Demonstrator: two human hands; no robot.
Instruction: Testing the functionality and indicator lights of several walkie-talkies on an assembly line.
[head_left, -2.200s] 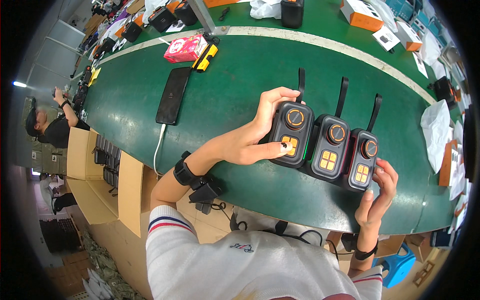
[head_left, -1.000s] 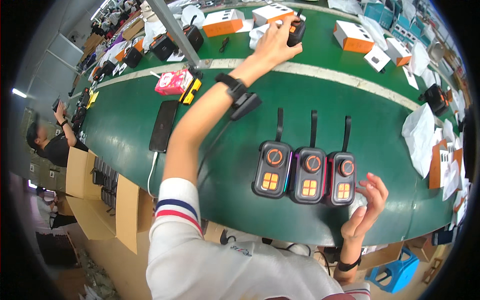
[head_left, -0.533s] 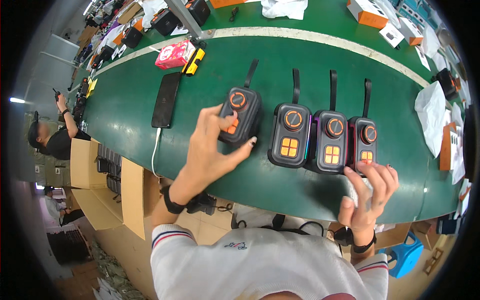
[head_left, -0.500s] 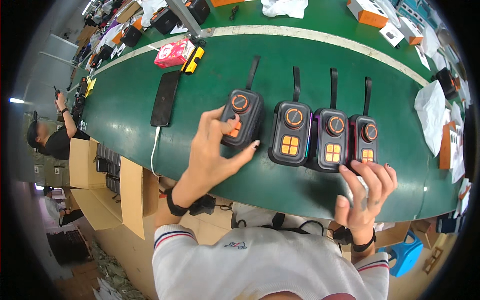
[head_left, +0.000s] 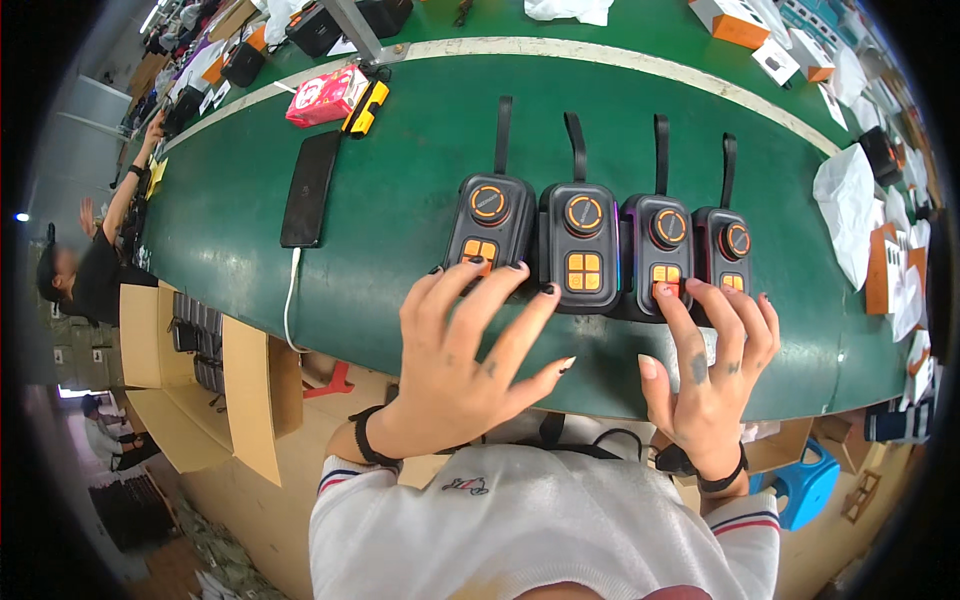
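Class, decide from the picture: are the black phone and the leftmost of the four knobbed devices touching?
Apart. The head view shows a broad stretch of green tabletop between the black phone and the leftmost knobbed device.

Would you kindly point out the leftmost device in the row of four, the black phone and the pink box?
Leftmost device [head_left: 487, 231], head view: middle of its front face.
Black phone [head_left: 311, 190], head view: middle of its dark face.
Pink box [head_left: 327, 96], head view: middle of its printed surface.
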